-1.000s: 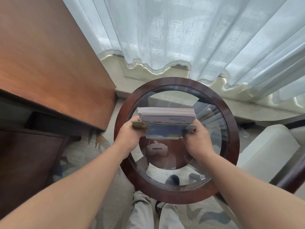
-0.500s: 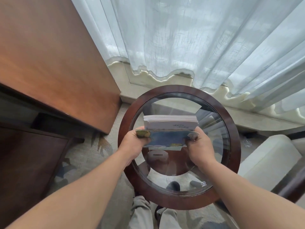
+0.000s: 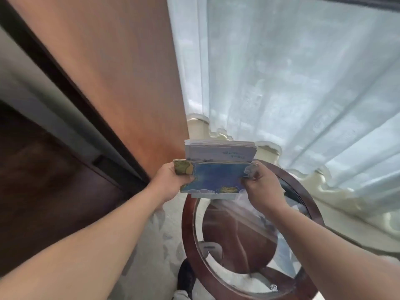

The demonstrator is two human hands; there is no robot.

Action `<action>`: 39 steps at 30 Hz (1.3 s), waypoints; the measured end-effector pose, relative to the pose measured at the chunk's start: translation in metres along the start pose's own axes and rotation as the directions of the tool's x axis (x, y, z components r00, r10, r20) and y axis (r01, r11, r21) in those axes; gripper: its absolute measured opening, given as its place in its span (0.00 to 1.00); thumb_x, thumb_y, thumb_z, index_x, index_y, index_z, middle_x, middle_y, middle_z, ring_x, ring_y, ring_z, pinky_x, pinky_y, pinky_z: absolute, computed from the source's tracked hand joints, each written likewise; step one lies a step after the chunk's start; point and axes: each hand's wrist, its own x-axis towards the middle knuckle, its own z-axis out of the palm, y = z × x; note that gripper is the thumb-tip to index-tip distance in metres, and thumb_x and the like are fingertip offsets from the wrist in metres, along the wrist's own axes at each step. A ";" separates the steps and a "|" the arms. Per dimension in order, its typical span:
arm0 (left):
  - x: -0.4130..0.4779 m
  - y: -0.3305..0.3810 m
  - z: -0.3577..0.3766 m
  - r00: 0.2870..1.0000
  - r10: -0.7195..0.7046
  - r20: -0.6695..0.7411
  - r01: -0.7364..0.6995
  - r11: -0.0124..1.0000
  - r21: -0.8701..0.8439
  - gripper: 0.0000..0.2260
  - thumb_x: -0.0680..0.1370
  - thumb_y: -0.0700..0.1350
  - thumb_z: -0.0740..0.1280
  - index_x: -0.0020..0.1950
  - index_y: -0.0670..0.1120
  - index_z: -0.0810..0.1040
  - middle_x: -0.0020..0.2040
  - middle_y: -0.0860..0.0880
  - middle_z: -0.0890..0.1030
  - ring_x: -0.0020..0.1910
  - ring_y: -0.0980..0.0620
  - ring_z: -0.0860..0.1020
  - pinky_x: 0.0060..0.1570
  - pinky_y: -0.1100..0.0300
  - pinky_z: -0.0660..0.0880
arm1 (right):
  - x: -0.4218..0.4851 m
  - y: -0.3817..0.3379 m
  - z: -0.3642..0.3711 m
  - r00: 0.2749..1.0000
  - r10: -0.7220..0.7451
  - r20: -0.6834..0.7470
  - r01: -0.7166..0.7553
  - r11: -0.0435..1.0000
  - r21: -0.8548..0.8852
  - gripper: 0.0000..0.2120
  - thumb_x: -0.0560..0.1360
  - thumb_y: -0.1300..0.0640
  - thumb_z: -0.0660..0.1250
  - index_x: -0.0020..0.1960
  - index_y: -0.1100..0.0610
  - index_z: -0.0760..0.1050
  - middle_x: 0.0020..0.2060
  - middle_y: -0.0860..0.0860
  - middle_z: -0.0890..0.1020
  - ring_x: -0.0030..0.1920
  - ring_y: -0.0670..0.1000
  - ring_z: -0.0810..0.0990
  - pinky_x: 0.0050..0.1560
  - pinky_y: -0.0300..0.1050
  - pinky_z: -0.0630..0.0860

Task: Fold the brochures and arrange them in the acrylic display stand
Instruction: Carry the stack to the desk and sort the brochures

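Head view: left hand [image 3: 173, 182] and right hand [image 3: 263, 188] each pinch one end of the brochures [image 3: 216, 176] between them, bench [image 3: 187, 234] below; a slackened pinch could let the rear sheets slide out.

blue-fronted paper brochure stack [image 3: 218, 178] above far-left rim of round dark-wood glass-topped table [image 3: 187, 239]
left hand [image 3: 173, 182] grips its left end, right hand [image 3: 263, 188] its right end — brown wooden cabinet panel [image 3: 121, 72] to the left, white sheer curtain [image 3: 281, 83] behind.

L hand [image 3: 173, 180] & R hand [image 3: 263, 188] moved the brochure stack [image 3: 216, 177] from over the glass table [image 3: 187, 226] centre up-left, past its far rim, toward the wood cabinet [image 3: 129, 83].
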 end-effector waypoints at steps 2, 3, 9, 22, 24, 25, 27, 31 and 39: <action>-0.017 0.013 -0.033 0.996 0.027 -0.083 -0.027 1.000 -0.002 0.10 0.74 0.33 0.72 0.53 0.42 0.82 0.48 0.49 0.85 0.44 0.55 0.81 0.50 0.59 0.77 | -0.001 -0.037 0.008 0.996 -0.071 0.049 0.070 0.997 0.012 0.22 0.71 0.63 0.67 0.34 0.35 0.73 0.35 0.33 0.81 0.38 0.40 0.79 0.35 0.41 0.71; -0.027 0.020 -0.051 0.992 0.034 -0.122 -0.035 0.999 -0.010 0.11 0.74 0.34 0.72 0.54 0.43 0.82 0.50 0.48 0.85 0.47 0.53 0.81 0.53 0.58 0.77 | -0.002 -0.056 0.014 0.991 -0.107 0.076 0.105 0.994 0.023 0.23 0.71 0.63 0.67 0.33 0.34 0.72 0.36 0.34 0.81 0.38 0.41 0.80 0.35 0.42 0.71; -0.106 0.044 -0.160 0.946 0.071 -0.317 -0.095 0.994 -0.061 0.09 0.73 0.32 0.72 0.46 0.46 0.82 0.44 0.50 0.85 0.44 0.53 0.82 0.50 0.62 0.77 | -0.031 -0.170 0.060 0.907 -0.344 0.243 0.335 0.939 0.080 0.22 0.74 0.63 0.66 0.34 0.35 0.73 0.39 0.39 0.84 0.39 0.44 0.83 0.34 0.39 0.76; -0.287 -0.017 -0.370 0.777 0.038 -0.628 -0.103 0.992 -0.068 0.04 0.73 0.38 0.74 0.47 0.44 0.83 0.44 0.51 0.86 0.45 0.54 0.84 0.50 0.59 0.76 | -0.175 -0.336 0.218 0.647 -0.575 0.500 0.596 0.791 0.139 0.17 0.71 0.63 0.66 0.48 0.41 0.79 0.41 0.40 0.85 0.42 0.47 0.84 0.48 0.53 0.82; -0.308 -0.032 -0.394 0.756 0.017 -0.655 -0.092 0.992 -0.081 0.04 0.73 0.39 0.74 0.46 0.44 0.83 0.45 0.49 0.86 0.47 0.51 0.84 0.51 0.58 0.77 | -0.195 -0.349 0.243 0.626 -0.573 0.529 0.595 0.789 0.151 0.15 0.71 0.63 0.66 0.47 0.42 0.79 0.40 0.41 0.86 0.42 0.47 0.84 0.48 0.52 0.82; -0.317 -0.039 -0.404 0.747 0.009 -0.665 -0.089 0.992 -0.086 0.03 0.73 0.39 0.74 0.46 0.45 0.83 0.44 0.49 0.86 0.46 0.51 0.84 0.51 0.58 0.77 | -0.203 -0.354 0.254 0.615 -0.573 0.542 0.593 0.789 0.161 0.14 0.72 0.63 0.66 0.47 0.44 0.80 0.41 0.41 0.86 0.43 0.47 0.84 0.49 0.52 0.82; -0.333 -0.053 -0.422 0.734 -0.006 -0.679 -0.092 0.990 -0.108 0.04 0.73 0.39 0.74 0.46 0.45 0.83 0.44 0.50 0.86 0.46 0.52 0.84 0.51 0.59 0.77 | -0.219 -0.364 0.274 0.596 -0.568 0.567 0.584 0.791 0.179 0.14 0.72 0.64 0.66 0.48 0.45 0.80 0.41 0.41 0.86 0.43 0.47 0.85 0.49 0.53 0.82; -0.353 -0.075 -0.446 0.729 -0.051 -0.682 -0.094 0.980 -0.173 0.06 0.74 0.39 0.73 0.50 0.44 0.83 0.45 0.50 0.87 0.46 0.52 0.84 0.49 0.58 0.77 | -0.238 -0.376 0.305 0.575 -0.538 0.616 0.556 0.809 0.188 0.12 0.74 0.64 0.66 0.48 0.47 0.79 0.42 0.43 0.86 0.43 0.48 0.85 0.48 0.53 0.82; -0.348 -0.092 -0.467 0.691 -0.131 -0.711 -0.118 0.950 -0.289 0.09 0.73 0.38 0.73 0.53 0.43 0.82 0.48 0.49 0.86 0.49 0.50 0.84 0.57 0.51 0.78 | -0.228 -0.401 0.346 0.507 -0.499 0.703 0.520 0.828 0.213 0.09 0.77 0.62 0.68 0.50 0.49 0.79 0.43 0.45 0.86 0.41 0.46 0.86 0.38 0.41 0.81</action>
